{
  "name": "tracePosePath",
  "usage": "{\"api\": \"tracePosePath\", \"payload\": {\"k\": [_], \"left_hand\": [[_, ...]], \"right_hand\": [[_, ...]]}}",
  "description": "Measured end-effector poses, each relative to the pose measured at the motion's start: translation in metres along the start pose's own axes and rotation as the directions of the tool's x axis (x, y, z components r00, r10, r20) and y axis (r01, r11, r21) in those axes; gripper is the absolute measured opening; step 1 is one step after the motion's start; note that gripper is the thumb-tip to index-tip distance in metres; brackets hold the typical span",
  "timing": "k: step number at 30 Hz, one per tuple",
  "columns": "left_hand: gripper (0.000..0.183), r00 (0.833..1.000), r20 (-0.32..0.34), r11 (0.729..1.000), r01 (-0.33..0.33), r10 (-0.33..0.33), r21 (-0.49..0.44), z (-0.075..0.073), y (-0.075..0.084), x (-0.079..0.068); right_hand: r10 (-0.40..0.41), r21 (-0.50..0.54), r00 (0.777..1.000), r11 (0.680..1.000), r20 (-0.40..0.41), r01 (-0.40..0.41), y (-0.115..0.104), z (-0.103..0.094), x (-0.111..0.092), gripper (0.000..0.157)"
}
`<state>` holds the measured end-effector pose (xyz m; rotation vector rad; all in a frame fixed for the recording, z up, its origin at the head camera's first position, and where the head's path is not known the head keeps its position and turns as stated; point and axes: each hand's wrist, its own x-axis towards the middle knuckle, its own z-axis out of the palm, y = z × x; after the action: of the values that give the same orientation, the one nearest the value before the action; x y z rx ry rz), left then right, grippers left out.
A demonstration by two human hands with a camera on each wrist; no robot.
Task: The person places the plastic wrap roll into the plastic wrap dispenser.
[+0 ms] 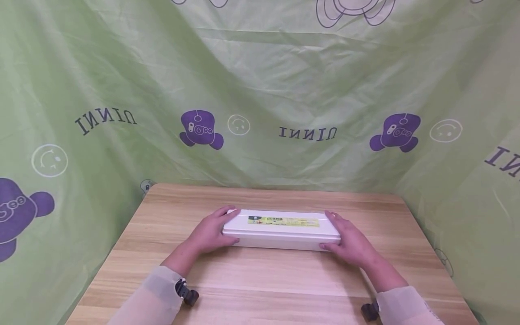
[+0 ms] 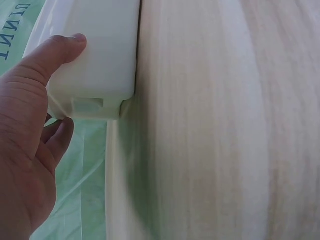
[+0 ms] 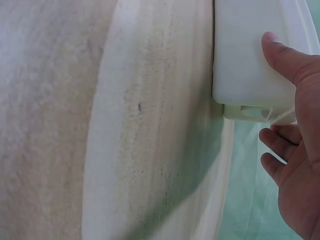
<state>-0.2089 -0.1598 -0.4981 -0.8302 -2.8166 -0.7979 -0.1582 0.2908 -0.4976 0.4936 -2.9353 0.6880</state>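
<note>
A long white cling film box point(image 1: 284, 243) with a yellow-green printed label point(image 1: 284, 221) lies crosswise on the wooden table, its lid down. My left hand point(image 1: 211, 230) grips its left end, thumb on the front face and fingers round the back corner. At the other end my right hand point(image 1: 351, 239) holds it in the same way. In the left wrist view the left thumb point(image 2: 75, 42) presses the box's smooth side, above a notch in the end. The right wrist view shows the right thumb point(image 3: 275, 45) on that same face, with the fingers bent by the end.
The wood-grain table point(image 1: 260, 280) spreads around the box, its far edge close behind. A green printed curtain point(image 1: 260, 90) hangs behind and along both sides. Small dark devices point(image 1: 191, 297) are strapped at both wrists, over pale sleeves.
</note>
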Motion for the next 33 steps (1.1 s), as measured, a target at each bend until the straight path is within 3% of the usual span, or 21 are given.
{"api": "tracePosePath", "payload": {"k": [33], "left_hand": [[0.091,1.0,0.012,1.0,-0.004,0.003,0.03,0.005,-0.001,-0.012]], "right_hand": [[-0.001,-0.061,1.0,0.998,-0.014,0.0,-0.003,0.005,-0.006,0.11]]}}
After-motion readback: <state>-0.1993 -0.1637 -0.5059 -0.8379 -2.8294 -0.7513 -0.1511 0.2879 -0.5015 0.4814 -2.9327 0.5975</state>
